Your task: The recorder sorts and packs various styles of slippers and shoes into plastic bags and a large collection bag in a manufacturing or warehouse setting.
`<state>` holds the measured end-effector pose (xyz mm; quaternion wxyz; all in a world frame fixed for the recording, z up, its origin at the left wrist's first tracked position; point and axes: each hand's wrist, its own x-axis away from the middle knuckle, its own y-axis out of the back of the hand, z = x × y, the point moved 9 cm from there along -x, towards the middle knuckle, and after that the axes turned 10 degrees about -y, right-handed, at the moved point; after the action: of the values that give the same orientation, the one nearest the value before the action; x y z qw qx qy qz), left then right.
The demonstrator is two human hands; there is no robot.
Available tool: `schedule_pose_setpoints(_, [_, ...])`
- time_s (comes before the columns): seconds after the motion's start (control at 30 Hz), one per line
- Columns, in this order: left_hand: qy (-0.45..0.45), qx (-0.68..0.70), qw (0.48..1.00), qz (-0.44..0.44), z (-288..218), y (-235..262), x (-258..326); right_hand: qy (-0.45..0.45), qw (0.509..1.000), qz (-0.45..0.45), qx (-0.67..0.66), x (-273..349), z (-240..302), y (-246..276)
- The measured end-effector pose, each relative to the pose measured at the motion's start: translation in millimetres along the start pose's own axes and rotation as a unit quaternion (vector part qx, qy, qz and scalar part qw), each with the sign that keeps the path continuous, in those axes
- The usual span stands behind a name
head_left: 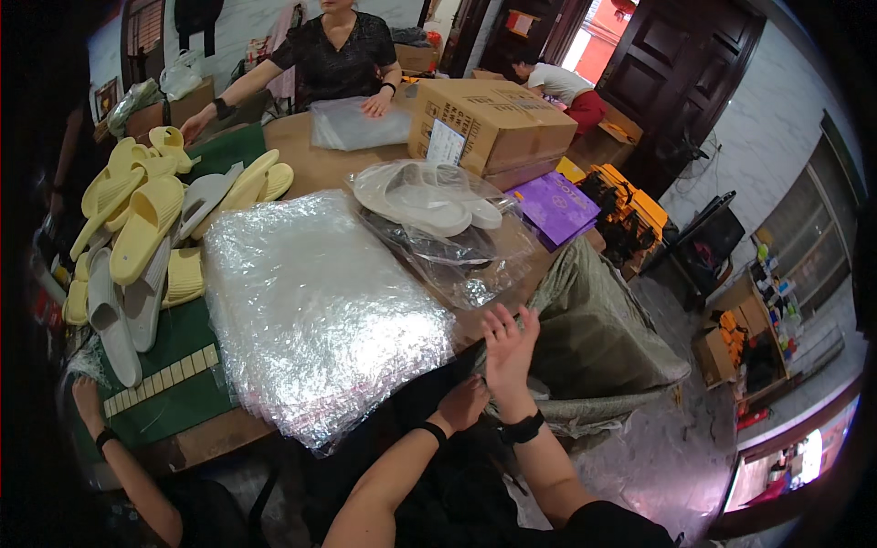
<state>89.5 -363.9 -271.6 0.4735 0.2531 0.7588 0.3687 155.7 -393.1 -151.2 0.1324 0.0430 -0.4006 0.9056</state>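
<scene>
My right hand (511, 354) is raised palm up with its fingers spread, holding nothing. My left hand (462, 403) is closed beside my right wrist; whether it holds anything is hidden. Both wrists wear black bands. Nearest to them, on the table, lies a large stack of clear plastic bags (320, 301), shiny and slightly crinkled. Beyond it, a pair of pale slippers (420, 196) rests in clear bags, with a darker bagged pair (438, 245) beneath. Yellow slippers (146, 224) and grey slippers (111, 315) are piled at the left on a green mat (187, 320).
A cardboard box (507, 128) and purple packages (557, 208) stand at the table's far right. A big woven sack (603, 333) is close by my right arm. One person faces me across the table, their hand on plastic bags (352, 126). Another person's hand (89, 406) reaches in at left.
</scene>
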Motion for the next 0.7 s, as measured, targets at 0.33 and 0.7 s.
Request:
schedule_pose_setpoints(0.33, [0.162, 0.017, 0.986, 0.024, 13, 31, 15, 0.155, 0.936, -0.106, 0.299, -54, 7, -115])
schedule_pose_setpoints(0.7, [0.051, -0.012, 0.996, -0.075, 11, 11, 29, -0.091, 0.976, -0.121, 0.156, -76, -57, -94])
